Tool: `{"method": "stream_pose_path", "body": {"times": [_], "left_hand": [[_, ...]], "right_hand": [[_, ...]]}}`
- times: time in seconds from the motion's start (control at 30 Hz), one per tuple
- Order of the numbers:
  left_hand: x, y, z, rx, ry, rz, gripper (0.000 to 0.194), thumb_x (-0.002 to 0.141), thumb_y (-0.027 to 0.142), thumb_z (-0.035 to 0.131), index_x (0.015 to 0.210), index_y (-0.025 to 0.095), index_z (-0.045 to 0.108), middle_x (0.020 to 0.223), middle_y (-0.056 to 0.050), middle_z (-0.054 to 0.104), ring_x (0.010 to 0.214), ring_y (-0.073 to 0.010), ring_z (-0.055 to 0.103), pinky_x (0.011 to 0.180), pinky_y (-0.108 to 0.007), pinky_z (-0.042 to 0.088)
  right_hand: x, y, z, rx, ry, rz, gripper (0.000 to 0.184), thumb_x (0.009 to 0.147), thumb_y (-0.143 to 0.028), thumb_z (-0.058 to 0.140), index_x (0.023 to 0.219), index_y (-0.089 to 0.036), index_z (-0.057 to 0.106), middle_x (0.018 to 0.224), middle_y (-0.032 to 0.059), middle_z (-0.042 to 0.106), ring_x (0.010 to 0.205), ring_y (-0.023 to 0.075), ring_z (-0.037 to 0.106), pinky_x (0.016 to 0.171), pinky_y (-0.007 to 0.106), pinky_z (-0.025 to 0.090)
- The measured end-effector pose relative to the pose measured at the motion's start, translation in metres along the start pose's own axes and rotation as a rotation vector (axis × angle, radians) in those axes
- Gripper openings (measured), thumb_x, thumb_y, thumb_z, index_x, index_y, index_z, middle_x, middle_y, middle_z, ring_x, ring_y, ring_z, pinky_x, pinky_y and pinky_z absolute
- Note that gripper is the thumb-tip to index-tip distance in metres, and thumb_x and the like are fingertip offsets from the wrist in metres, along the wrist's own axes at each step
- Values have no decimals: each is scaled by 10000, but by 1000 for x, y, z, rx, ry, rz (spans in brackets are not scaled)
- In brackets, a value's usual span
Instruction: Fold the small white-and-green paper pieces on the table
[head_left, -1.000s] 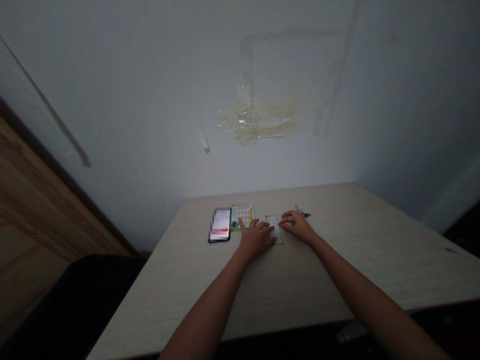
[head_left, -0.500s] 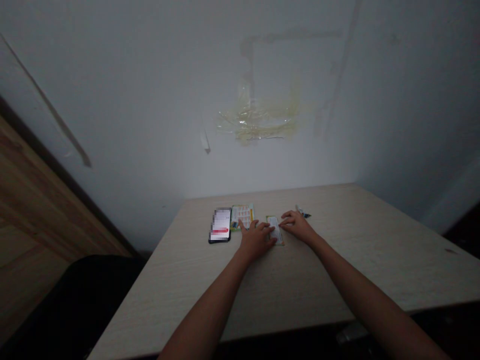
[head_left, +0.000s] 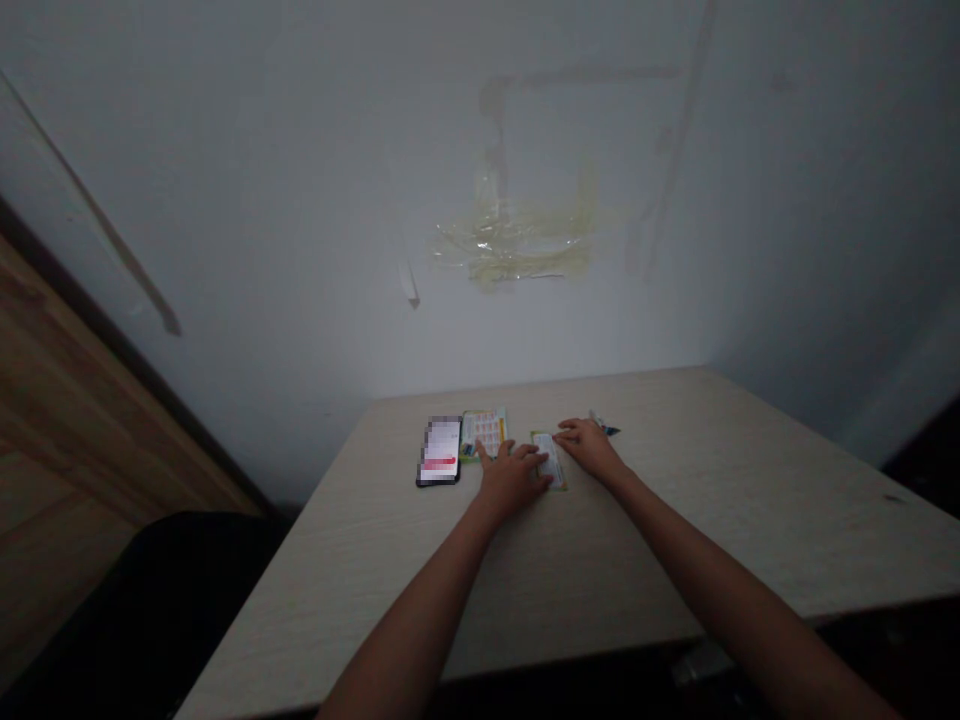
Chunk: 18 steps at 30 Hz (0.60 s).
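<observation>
A narrow printed paper slip (head_left: 551, 465) with a green-and-yellow border lies on the table. My left hand (head_left: 514, 478) rests with its fingers spread, the fingertips on the slip's left side holding it flat. The thumb of that hand reaches toward a printed sheet (head_left: 486, 428) with rows of small pictures, and partly covers it. At the slip's upper right edge is my right hand (head_left: 592, 450), its thumb and fingertips close together. Whatever is pinched there is too small to make out. Just behind the right hand lies a small dark-and-white scrap (head_left: 610, 428), partly hidden.
A phone (head_left: 441, 450) with a lit screen lies left of the printed sheet. The pale wooden table (head_left: 360, 540) meets a wall (head_left: 300, 250) with peeling clear tape (head_left: 517, 250). A dark chair-like shape (head_left: 172, 600) stands at the left, beside wooden panelling (head_left: 67, 400).
My right fingertips have shifted slightly up and left along the slip's right edge, toward its upper corner. My left hand stays in place on the slip.
</observation>
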<state>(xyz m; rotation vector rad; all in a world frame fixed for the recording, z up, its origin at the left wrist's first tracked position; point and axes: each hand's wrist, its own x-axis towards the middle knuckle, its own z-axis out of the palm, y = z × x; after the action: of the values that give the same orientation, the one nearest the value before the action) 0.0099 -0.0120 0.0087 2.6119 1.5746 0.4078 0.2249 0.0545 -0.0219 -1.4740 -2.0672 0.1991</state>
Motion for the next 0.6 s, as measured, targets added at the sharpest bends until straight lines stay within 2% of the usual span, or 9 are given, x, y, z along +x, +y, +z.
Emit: {"method": "stream_pose_path", "body": {"times": [0.37,0.6], "left_hand": [[-1,0,-1,-5,5,11,424,882,580,502,1275,434,561,1403,33,543,1356,-348,347,1038,-804,-63],[-2,1,2,3,46,37,421,892,553,509,1289,419,545,1393,32,554,1346,-329,369,1048,-798,-70]], "right_hand": [[-4,-14,-1,-227,-6,-32,305,952,-309,470,1157,-285,694,1205,57,644,1100,232,526,987,409,377],[-6,-11,-1,-184,1,-46,319,928,-320,499,1182,-255,680,1211,60,647,1115,236,534,1006,412,369]]}}
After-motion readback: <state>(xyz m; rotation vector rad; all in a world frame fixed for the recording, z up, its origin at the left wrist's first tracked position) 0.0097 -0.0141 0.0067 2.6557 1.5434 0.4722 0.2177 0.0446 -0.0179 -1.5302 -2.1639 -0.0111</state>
